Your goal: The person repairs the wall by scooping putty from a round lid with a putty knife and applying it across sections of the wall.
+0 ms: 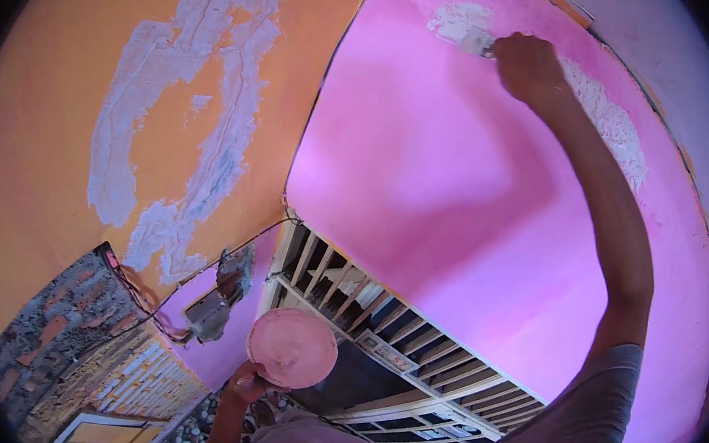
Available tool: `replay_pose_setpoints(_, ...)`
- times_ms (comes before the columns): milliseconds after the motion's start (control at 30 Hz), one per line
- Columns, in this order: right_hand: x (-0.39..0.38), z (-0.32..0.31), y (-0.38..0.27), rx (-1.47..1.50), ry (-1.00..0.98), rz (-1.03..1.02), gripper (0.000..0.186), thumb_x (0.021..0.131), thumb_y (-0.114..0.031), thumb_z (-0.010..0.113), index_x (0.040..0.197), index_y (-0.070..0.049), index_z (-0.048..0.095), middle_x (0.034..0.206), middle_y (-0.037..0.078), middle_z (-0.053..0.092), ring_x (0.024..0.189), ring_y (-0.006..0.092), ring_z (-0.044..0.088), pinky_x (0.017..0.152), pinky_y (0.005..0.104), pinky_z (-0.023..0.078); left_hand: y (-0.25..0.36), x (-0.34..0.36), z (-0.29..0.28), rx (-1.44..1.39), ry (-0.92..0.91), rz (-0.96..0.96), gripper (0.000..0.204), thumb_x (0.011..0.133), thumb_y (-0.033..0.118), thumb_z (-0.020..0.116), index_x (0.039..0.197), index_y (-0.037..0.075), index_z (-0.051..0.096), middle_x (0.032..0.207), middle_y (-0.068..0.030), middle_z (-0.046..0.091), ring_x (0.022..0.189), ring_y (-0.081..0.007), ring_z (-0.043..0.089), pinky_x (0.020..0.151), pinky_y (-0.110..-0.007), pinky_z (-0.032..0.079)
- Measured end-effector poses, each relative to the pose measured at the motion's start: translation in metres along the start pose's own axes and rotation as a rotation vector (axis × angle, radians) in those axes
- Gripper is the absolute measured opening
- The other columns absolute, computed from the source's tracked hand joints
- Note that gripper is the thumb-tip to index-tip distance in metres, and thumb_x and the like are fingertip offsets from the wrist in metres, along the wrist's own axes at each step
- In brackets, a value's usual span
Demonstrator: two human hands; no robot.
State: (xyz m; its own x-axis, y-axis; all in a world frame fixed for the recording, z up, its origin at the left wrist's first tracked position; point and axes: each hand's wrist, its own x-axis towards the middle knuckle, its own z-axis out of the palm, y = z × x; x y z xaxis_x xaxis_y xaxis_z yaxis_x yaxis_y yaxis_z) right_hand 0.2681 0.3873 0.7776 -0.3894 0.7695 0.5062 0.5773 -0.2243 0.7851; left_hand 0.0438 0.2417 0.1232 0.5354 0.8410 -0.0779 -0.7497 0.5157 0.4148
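Note:
High on the pink wall [412,142], my right hand [532,67] is closed around a small putty knife [479,46]. Its blade lies against a rough white patch of filler [458,20]; the handle is hidden in my fist. A longer white filler patch [608,121] runs along the wall behind my raised forearm. Down low, the fingers of my left hand [245,385] grip the rim of a round pink lid or shallow dish [298,339]. A smear of paste-like stuff shows near its middle.
The orange wall [52,111] at left carries broad pale filler strips [115,158]. Below it are exposed brick [68,315], loose wires [137,291] and a broken box-like piece [210,314] on the wall. A slatted window frame [443,364] runs under the pink wall.

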Motion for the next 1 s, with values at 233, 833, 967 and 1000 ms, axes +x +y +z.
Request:
replay_pose_setpoints(233, -0.009, 0.006, 0.05, -0.02, 0.149, 0.113, 0.028, 0.08, -0.01, 0.044, 0.098, -0.009, 0.066, 0.093, 0.018, 0.063, 0.089, 0.0321, 0.061, 0.077, 0.0427, 0.049, 0.014, 0.007, 0.035, -0.017, -0.016, 0.054, 0.045, 0.074, 0.018, 0.061, 0.113, -0.004, 0.052, 0.113, -0.0209, 0.055, 0.099, -0.0411, 0.057, 0.078, -0.059, 0.052)
replay_pose_setpoints(833, 0.003, 0.0, 0.024, 0.114, 0.116, 0.136, 0.032, 0.078, -0.009, 0.046, 0.104, -0.012, 0.065, 0.092, 0.015, 0.064, 0.09, 0.0308, 0.06, 0.077, 0.0435, 0.049, 0.006, 0.015, 0.013, -0.065, -0.086, 0.074, 0.053, 0.068, 0.015, 0.056, 0.115, -0.01, 0.047, 0.112, -0.0222, 0.055, 0.1, -0.0408, 0.056, 0.079, -0.058, 0.05)
replay_pose_setpoints(967, 0.019, 0.022, 0.029, 0.089, 0.111, 0.113, 0.033, 0.078, -0.01, 0.046, 0.107, -0.012, 0.063, 0.094, 0.017, 0.063, 0.09, 0.0319, 0.061, 0.077, 0.0439, 0.05, 0.01, 0.023, 0.018, 0.037, 0.009, 0.029, 0.052, 0.069, 0.017, 0.057, 0.113, -0.009, 0.049, 0.111, -0.0219, 0.056, 0.099, -0.0403, 0.057, 0.079, -0.057, 0.051)
replay_pose_setpoints(1000, 0.017, 0.029, 0.036, 0.086, 0.121, 0.102, 0.032, 0.079, -0.01, 0.046, 0.106, -0.012, 0.063, 0.094, 0.017, 0.063, 0.09, 0.0328, 0.061, 0.078, 0.0443, 0.05, 0.011, 0.024, 0.02, 0.0, 0.012, 0.037, 0.052, 0.07, 0.018, 0.057, 0.113, -0.009, 0.049, 0.11, -0.022, 0.056, 0.097, -0.04, 0.058, 0.079, -0.057, 0.051)
